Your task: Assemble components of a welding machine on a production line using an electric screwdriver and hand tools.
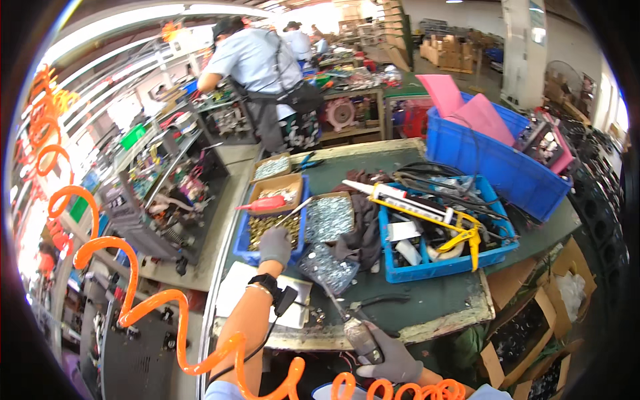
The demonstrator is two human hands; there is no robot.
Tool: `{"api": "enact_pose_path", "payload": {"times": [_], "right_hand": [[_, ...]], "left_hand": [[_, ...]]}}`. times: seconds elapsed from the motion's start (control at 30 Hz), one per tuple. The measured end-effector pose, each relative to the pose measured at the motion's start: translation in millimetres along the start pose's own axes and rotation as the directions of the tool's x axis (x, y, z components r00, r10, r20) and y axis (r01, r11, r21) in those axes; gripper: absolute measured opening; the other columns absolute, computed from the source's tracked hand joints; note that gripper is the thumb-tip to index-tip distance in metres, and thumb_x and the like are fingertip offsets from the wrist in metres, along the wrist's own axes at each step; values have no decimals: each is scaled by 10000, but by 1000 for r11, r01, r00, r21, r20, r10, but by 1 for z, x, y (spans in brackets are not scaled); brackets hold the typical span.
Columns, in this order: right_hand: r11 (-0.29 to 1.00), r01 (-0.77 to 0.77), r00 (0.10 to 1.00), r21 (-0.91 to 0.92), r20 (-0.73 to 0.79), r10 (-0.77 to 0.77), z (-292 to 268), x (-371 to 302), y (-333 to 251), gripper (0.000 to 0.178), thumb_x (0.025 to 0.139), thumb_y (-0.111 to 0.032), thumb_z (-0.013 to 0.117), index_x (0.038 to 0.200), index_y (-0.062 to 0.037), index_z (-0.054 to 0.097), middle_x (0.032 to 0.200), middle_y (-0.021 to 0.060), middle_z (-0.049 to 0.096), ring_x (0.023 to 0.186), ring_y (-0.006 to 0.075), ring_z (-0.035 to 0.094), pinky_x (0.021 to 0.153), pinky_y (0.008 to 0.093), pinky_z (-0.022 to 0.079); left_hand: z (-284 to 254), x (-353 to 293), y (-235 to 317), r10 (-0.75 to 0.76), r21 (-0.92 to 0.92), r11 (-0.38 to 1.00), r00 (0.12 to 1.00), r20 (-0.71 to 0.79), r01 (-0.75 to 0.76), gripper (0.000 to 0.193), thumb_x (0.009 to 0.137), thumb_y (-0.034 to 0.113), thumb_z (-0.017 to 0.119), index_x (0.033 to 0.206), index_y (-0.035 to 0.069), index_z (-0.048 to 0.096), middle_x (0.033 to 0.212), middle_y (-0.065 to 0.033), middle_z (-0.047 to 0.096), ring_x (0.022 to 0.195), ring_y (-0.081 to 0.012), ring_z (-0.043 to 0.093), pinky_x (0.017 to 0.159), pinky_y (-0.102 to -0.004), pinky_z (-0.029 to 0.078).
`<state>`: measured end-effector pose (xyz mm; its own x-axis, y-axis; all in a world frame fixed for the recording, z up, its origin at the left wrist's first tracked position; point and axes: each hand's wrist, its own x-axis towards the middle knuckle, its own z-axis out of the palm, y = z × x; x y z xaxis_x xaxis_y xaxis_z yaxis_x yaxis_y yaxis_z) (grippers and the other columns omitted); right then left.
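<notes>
The green workbench (427,300) bore a blue bin (303,230). At its near end the left hand (275,245) curled its fingers, any catch impossible to tell; the right hand (393,360) wrapped its fingers round a power screwdriver (362,339). Picking brass-coloured fasteners (257,231) from the bin seemed underway, calling next for a fine pinch.

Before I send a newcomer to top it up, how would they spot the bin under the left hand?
Find the green-topped table and the wide light-blue bin right of its middle. Go left to the smaller, darker blue bin near the table's left edge, under the gray-gloved left hand. Brass-coloured parts lie in its near section, unlike the silvery parts beside it.
</notes>
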<state>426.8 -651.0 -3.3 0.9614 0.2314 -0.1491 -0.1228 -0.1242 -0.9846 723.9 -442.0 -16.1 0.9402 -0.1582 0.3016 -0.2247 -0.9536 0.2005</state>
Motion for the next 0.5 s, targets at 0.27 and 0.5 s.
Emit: {"api": "enact_pose_path", "payload": {"times": [0.27, 0.5], "right_hand": [[985, 11, 986, 175, 163, -40, 29, 30, -4, 946, 591, -190, 758, 1371, -38, 245, 943, 92, 567, 854, 150, 552, 771, 271, 434], [992, 36, 877, 124, 472, -91, 86, 57, -11, 830, 604, -216, 741, 1300, 8, 348, 912, 99, 545, 857, 178, 525, 787, 296, 418]], "left_hand": [[-30, -86, -50, -366, -734, 664, 919, -149, 146, 137, 842, 88, 539, 935, 9, 600, 847, -94, 618, 739, -179, 576, 652, -283, 455], [-78, -193, -101, -312, -848, -441, 836, 451, 293, 264, 880, 100, 491, 1120, -11, 483, 1051, -159, 582, 895, -231, 576, 753, -312, 459]]}}
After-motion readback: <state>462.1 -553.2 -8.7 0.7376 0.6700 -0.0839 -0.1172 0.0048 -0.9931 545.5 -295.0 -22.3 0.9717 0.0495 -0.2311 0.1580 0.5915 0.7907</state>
